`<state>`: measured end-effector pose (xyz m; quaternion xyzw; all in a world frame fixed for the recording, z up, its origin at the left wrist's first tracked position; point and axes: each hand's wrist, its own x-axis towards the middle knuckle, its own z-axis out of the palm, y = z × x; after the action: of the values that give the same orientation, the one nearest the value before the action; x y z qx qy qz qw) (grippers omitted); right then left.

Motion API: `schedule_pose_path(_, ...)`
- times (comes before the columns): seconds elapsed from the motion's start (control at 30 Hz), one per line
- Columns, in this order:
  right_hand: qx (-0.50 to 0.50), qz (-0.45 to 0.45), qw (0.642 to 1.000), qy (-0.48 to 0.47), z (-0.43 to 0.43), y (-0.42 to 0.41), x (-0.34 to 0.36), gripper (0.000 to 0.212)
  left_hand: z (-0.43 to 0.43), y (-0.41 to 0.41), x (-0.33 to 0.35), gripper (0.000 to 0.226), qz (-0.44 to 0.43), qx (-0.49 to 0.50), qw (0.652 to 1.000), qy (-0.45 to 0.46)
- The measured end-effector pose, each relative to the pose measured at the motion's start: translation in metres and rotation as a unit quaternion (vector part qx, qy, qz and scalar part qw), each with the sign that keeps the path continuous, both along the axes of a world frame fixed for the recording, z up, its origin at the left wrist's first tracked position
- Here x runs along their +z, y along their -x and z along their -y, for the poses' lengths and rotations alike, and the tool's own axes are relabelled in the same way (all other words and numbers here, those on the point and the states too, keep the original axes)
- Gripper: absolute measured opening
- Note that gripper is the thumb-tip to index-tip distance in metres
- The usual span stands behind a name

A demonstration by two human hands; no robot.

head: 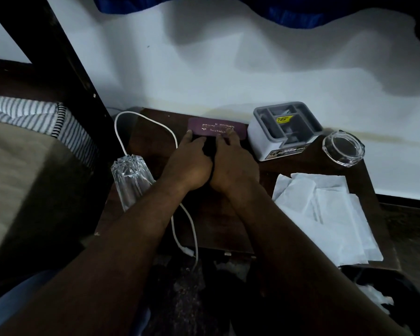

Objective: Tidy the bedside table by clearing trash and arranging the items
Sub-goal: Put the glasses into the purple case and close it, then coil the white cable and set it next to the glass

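A purple case (pixel 217 130) is being pressed at the back of the surface (pixel 218 221) by the left hand (pixel 189 164) and right hand (pixel 233 166), fingers (pixel 189 135) lying flat along its near edge. White tissues (pixel 325 214) are lying at the right.

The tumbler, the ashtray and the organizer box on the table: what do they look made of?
The tumbler looks like clear cut glass: see-through, with faceted ridges catching light on its upturned base. The ashtray seems thick clear glass too, with a chunky faceted rim. The organizer box looks like matte moulded plastic, white walls with a grey divided insert; acrylic cannot be ruled out for the clear pieces.
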<state>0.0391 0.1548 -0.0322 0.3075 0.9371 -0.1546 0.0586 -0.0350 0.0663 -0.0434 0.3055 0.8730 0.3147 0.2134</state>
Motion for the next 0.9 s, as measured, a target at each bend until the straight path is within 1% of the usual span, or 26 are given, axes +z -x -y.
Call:
schedule_pose_path(0.2, 0.007, -0.019, 1.000, 0.023, 0.000, -0.004, 0.004, 0.064, 0.001, -0.005, 0.002, 0.047, -0.006, -0.009, 1.000, -0.002)
schedule_pose_path(0.37, 0.033, -0.056, 0.998, 0.000, 0.006, -0.009, 0.012, 0.048, 0.006, -0.012, 0.016, 0.027, -0.034, -0.014, 0.999, -0.026)
schedule_pose_path(0.43, 0.045, -0.074, 0.996, -0.003, 0.009, -0.011, 0.016, 0.045, 0.010, -0.014, 0.022, 0.025, -0.055, -0.011, 0.998, -0.024)
schedule_pose_path(0.5, 0.051, -0.090, 0.995, 0.005, 0.013, -0.012, 0.019, 0.043, 0.017, -0.014, 0.027, 0.024, -0.053, 0.014, 0.998, -0.021)
schedule_pose_path(0.63, 0.060, -0.090, 0.993, 0.057, 0.024, -0.014, 0.019, 0.034, 0.039, -0.013, 0.035, 0.022, -0.063, 0.042, 0.996, -0.041)
schedule_pose_path(0.73, 0.075, -0.071, 0.989, 0.110, 0.036, -0.016, 0.019, 0.034, 0.055, -0.010, 0.044, 0.032, -0.092, 0.056, 0.993, -0.045)
schedule_pose_path(0.83, 0.088, -0.065, 0.986, 0.124, 0.048, -0.017, 0.016, 0.052, 0.069, -0.004, 0.053, 0.027, -0.149, 0.078, 0.985, -0.031)
schedule_pose_path(0.9, 0.098, -0.046, 0.987, 0.118, 0.055, -0.014, 0.011, 0.051, 0.083, 0.001, 0.057, 0.028, -0.204, 0.079, 0.976, 0.019)
